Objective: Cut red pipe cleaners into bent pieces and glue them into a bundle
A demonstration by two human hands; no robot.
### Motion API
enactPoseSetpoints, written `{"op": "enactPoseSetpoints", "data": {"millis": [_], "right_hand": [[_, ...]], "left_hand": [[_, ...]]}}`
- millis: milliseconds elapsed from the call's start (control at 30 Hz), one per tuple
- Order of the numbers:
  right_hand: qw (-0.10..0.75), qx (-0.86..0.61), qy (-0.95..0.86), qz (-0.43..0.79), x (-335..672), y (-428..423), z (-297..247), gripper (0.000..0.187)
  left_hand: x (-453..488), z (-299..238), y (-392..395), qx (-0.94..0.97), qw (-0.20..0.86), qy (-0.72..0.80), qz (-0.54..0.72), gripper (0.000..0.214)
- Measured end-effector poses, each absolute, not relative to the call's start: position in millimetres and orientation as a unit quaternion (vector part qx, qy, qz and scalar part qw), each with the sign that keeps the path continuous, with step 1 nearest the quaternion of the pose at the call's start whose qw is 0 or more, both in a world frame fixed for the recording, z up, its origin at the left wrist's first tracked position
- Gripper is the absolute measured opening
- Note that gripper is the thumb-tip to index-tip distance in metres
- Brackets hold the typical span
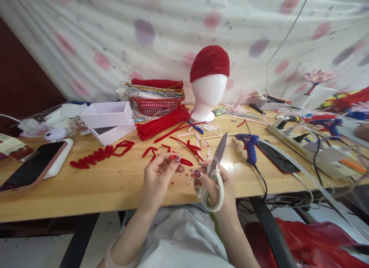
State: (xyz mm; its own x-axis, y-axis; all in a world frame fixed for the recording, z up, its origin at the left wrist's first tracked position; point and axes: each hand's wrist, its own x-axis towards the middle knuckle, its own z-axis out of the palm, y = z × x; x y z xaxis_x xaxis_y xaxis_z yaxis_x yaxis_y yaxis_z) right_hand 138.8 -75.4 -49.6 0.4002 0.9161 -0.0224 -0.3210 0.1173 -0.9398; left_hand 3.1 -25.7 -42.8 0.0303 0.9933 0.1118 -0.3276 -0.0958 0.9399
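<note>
My right hand (217, 185) grips a pair of white-handled scissors (215, 172), fingers through the loops, blades pointing up and away over the wooden table (115, 183). My left hand (160, 175) pinches a small red pipe-cleaner piece (186, 161) between thumb and fingertips, just left of the scissors. Short red pipe-cleaner offcuts (187, 145) lie on the table right beyond both hands. A bundle of long red pipe cleaners (163, 124) lies farther back.
A white foam head with a red cap (209, 83) stands at the back. A blue glue gun (249, 145), a power strip (300, 143) with cables and a dark phone (276, 156) lie right. A phone (34, 164), pink boxes (108, 120), a red basket (157, 104) and a red looped strip (98, 154) sit left.
</note>
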Motion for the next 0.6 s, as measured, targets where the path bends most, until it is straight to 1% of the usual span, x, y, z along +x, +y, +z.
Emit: {"op": "enactPoseSetpoints", "data": {"millis": [100,233,433,500,600], "right_hand": [[0.689,-0.483,-0.308,0.445,145.0,-71.6,-55.4,0.038],[0.693,-0.475,-0.325,0.434,145.3,-70.8,-54.8,0.035],[0.696,-0.457,-0.312,0.458,138.9,-75.4,-50.8,0.039],[0.704,-0.433,-0.319,0.464,139.8,-76.1,-52.8,0.040],[0.725,-0.380,-0.362,0.446,142.8,-76.1,-55.9,0.041]], "left_hand": [[0.7,-40.7,-26.1,0.423,0.547,0.380,0.615,0.027],[-1.5,-35.2,-30.6,0.403,0.540,0.379,0.634,0.026],[0.3,-25.4,-45.1,0.416,0.505,0.399,0.642,0.024],[0.1,-23.7,-51.9,0.433,0.467,0.429,0.641,0.020],[-0.6,-25.2,-60.1,0.497,0.348,0.466,0.644,0.010]]}}
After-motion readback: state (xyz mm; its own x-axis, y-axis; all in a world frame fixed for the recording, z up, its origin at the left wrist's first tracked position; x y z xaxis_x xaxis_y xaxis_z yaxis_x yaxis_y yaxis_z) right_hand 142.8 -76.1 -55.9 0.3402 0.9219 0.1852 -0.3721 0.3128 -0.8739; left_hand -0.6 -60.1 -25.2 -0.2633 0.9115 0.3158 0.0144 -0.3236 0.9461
